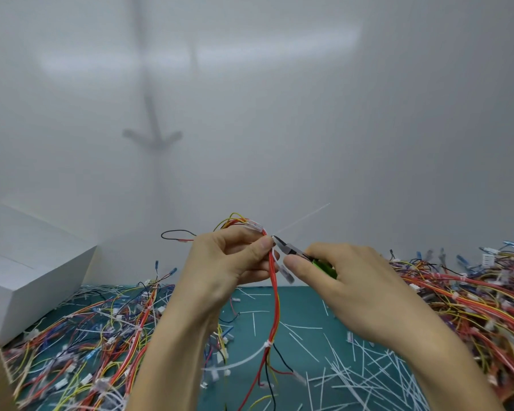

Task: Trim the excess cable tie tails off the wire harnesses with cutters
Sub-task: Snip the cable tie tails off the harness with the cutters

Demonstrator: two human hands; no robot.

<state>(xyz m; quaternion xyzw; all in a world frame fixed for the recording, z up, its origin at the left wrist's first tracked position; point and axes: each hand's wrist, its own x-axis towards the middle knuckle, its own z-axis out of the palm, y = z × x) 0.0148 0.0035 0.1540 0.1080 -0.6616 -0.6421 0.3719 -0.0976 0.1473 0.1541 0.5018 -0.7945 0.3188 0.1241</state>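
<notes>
My left hand (229, 262) pinches a red and yellow wire harness (276, 304) near its top, lifted above the green mat. My right hand (347, 286) grips small cutters (293, 250) with green handles. Their dark jaws sit at a white cable tie on the harness, right beside my left thumb. The tie's thin white tail (304, 218) sticks up and to the right from the jaws. Lower on the same harness a second tie (267, 344) has a long white tail (235, 363) trailing down to the left.
Tangled harness piles lie on the green mat (303, 310) at the left (95, 336) and right (472, 298). Several cut white tie tails (368, 378) litter the mat's right side. A white box (27, 268) stands at the far left against a pale wall.
</notes>
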